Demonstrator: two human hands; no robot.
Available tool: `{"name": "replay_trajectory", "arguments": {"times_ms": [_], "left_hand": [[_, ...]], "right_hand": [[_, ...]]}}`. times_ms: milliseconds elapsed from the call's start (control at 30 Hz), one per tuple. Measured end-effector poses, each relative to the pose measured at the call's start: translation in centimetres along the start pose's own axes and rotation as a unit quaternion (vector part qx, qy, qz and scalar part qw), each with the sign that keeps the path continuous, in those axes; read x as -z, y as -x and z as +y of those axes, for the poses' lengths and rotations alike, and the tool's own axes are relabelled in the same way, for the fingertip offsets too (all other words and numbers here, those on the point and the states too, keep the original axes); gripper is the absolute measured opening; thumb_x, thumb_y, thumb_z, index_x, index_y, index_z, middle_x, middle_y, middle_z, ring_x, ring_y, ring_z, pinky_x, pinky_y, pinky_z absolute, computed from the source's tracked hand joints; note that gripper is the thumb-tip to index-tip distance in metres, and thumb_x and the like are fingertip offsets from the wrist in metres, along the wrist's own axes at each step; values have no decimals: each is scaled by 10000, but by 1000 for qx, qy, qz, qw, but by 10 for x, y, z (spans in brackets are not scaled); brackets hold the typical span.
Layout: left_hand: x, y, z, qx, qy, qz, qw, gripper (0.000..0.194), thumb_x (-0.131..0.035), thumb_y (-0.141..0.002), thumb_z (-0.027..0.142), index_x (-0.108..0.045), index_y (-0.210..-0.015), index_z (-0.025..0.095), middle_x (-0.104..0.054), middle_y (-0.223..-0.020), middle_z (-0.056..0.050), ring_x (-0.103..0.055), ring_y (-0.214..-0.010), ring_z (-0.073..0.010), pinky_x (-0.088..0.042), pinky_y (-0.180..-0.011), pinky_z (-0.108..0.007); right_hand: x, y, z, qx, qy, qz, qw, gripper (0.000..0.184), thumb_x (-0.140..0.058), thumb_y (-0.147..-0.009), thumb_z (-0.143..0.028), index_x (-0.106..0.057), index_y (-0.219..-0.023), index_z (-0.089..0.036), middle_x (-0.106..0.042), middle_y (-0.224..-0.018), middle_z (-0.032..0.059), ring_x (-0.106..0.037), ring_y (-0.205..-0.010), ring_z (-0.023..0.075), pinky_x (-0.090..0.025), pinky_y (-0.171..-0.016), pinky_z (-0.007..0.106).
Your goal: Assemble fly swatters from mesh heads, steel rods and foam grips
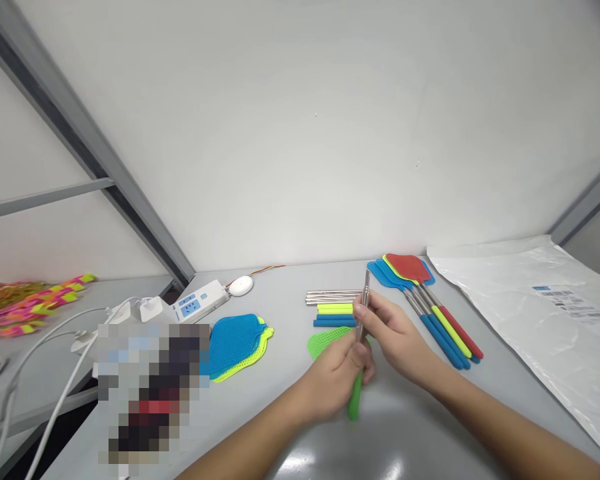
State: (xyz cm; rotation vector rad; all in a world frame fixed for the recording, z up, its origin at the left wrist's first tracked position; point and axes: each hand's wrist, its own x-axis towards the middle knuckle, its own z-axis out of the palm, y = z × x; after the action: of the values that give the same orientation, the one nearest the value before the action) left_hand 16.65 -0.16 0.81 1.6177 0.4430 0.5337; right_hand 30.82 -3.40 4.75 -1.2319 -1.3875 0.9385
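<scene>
Far left, around 9 o'clock from the hands, there's a heap of pink and yellow strips [27, 303] on a side ledge, with white cables [55, 347] trailing down. Closer in sits a white power strip [197, 303] with a small white puck [241, 285] just beside it at its 2 o'clock. Next come loose blue and yellow-green swatter heads [237, 343], stacked flat on the grey table [280, 413].

Dead centre: the left hand [337, 380] is clenched around a green foam grip [355, 399], with a metal rod [364, 303] coming up out of it toward 12 o'clock. The right hand [395, 333] pinches that rod between thumb and fingertips, a bit above the left fist. A green swatter head [323, 343] lies on the table just behind the left hand. At 11 o'clock from the hands are bare metal rods [330, 297] and spare foam sleeves [335, 315], yellow and blue.

At 2 o'clock, a fan of finished swatters [430, 307]. Far right, a plastic bag [545, 313] lying flat.
</scene>
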Motion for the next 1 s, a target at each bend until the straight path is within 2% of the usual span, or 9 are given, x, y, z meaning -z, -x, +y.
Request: {"name": "replay_trajectory", "arguments": {"times_ms": [100, 200, 300, 367, 467, 600, 700, 1000], "left_hand": [[4, -5, -1, 7, 36, 56, 998, 411, -323, -929, 564, -487, -905, 187, -534, -726, -16, -468, -608, -122, -375, -591, -255], [11, -9, -2, -13, 55, 118, 991, 363, -345, -948, 513, -502, -974, 186, -587, -878, -46, -546, -699, -129, -406, -656, -267], [18, -9, 0, -18, 38, 141, 989, 348, -332, -961, 478, -515, -933, 182, -592, -884, -44, -547, -700, -130, -412, -659, -271], [21, -7, 2, -21, -27, 147, 989, 327, -356, -960, 444, -530, -878, 180, -587, -825, -33, -533, -707, -139, -414, -676, -277], [19, -2, 5, -36, -179, 132, 974, 270, -407, -947, 390, -556, -848, 189, -587, -793, -34, -526, -750, -168, -411, -696, -299], [12, 2, 5, -124, -334, 60, 933, 165, -437, -926, 283, -575, -903, 196, -610, -939, -72, -507, -920, -219, -403, -829, -362], [11, 2, 3, -152, -364, 32, 918, 157, -425, -926, 243, -575, -923, 196, -612, -989, -84, -500, -948, -223, -406, -858, -374], [16, 1, -1, -139, -370, 13, 918, 180, -409, -933, 233, -585, -949, 195, -641, -997, -85, -532, -978, -231, -433, -854, -387]], "right_hand": [[11, -2, 2, 72, 77, 30, 994, 277, -399, -951, -445, -491, -807, -227, -478, -684, -14, -465, -635, 143, -390, -596, 276], [24, -7, 8, 138, 184, 80, 970, 236, -404, -959, -385, -478, -800, -227, -460, -640, -21, -432, -577, 137, -340, -552, 281], [34, -13, 17, 171, 254, 123, 944, 221, -412, -956, -351, -446, -774, -229, -452, -630, -23, -410, -554, 133, -319, -546, 288], [37, -17, 22, 176, 274, 145, 934, 241, -416, -954, -348, -413, -743, -231, -445, -631, -22, -400, -554, 133, -318, -551, 289], [39, -21, 27, 163, 269, 167, 934, 271, -405, -954, -374, -383, -723, -235, -430, -636, -21, -387, -559, 137, -320, -553, 291], [39, -22, 27, 156, 252, 178, 938, 253, -394, -953, -396, -412, -758, -237, -426, -651, -23, -382, -566, 139, -325, -563, 292], [39, -22, 28, 148, 237, 177, 944, 258, -394, -952, -415, -423, -767, -238, -404, -636, -26, -368, -570, 144, -320, -568, 295], [35, -28, 41, 124, 117, 214, 962, 271, -414, -943, -455, -460, -797, -231, -382, -680, -26, -369, -615, 142, -324, -574, 290]]}}
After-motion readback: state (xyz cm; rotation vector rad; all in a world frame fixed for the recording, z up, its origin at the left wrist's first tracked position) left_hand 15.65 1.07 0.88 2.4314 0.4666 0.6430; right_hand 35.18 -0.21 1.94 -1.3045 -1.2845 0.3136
